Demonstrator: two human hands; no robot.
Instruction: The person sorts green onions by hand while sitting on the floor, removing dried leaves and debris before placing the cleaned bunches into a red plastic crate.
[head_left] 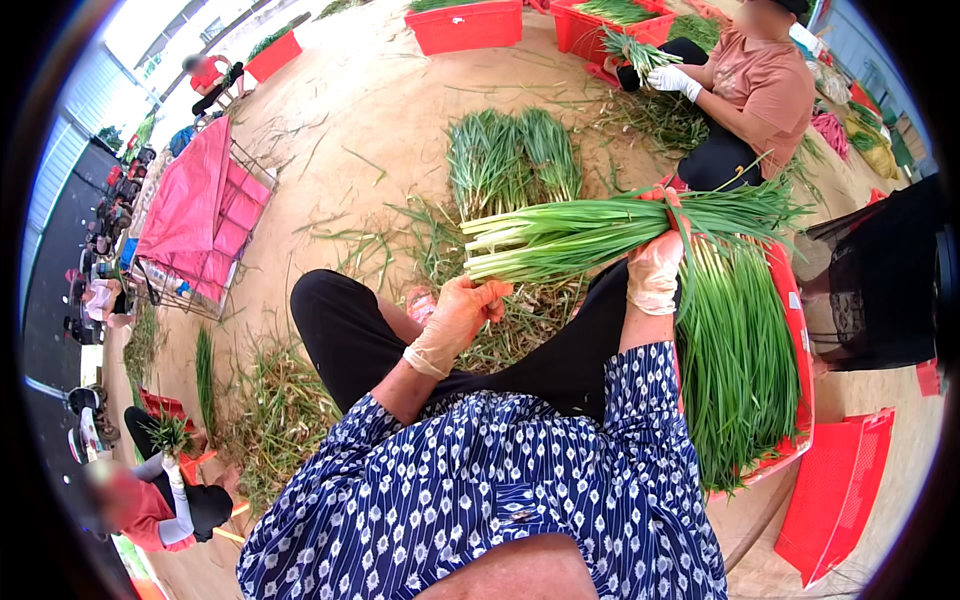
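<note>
My right hand [655,268], in a thin pale glove, grips a thick bunch of green onions [570,235] around its middle; the bunch lies level, white stem ends pointing left. My left hand [462,312], gloved too, sits just below the stem ends with fingers curled, touching the lowest stalks. Both hands hover over my lap in black trousers. A red band circles the bunch above my right hand.
A red crate [797,330] full of green onions lies at my right. Two tied bundles [512,160] rest on the sandy floor ahead. A person in a pink shirt [762,85] sorts onions at upper right beside red crates [465,25]. Trimmings litter the floor; folded pink crates [195,215] stand left.
</note>
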